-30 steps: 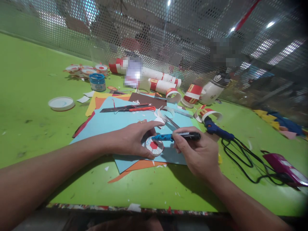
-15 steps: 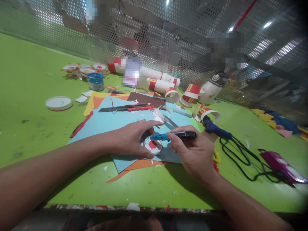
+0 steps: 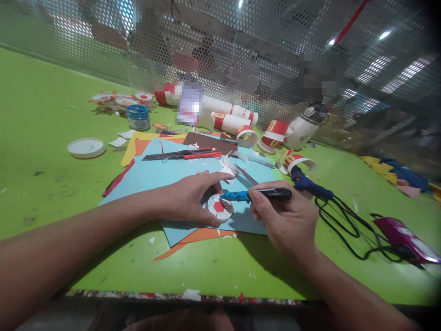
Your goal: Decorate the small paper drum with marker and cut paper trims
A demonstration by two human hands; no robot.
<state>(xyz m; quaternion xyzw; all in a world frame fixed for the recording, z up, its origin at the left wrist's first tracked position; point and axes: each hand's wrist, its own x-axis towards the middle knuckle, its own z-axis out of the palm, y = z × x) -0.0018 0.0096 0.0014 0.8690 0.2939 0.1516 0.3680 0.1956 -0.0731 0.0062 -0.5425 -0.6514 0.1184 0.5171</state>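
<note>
My left hand [image 3: 195, 197] curls its thumb and fingers around the rim of a small round white disc [image 3: 214, 213]. A red hexagon marks the disc's middle, with small blue dots around it. My right hand [image 3: 285, 216] grips a marker pen [image 3: 272, 193] with a black end and a blue-smeared front part. Its tip is over the upper part of the disc; whether it touches cannot be made out. Light blue paper [image 3: 165, 177] lies beneath the disc. Behind my hands rest an orange-and-black cutter knife [image 3: 203, 155] and a scissor-like metal blade [image 3: 245, 174].
An open blue paint jar [image 3: 138, 118] and a white lid [image 3: 86, 148] are at left. Red-and-white paper cups [image 3: 274, 134] lie along the back. A blue glue gun [image 3: 312, 185] with a black cord lies at right near a magenta box [image 3: 406, 236]. A perforated screen [image 3: 220, 55] stands behind.
My right hand and the marker have shifted right and slightly down, so the tip has moved a little across the disc. My left hand keeps its hold on the disc.
</note>
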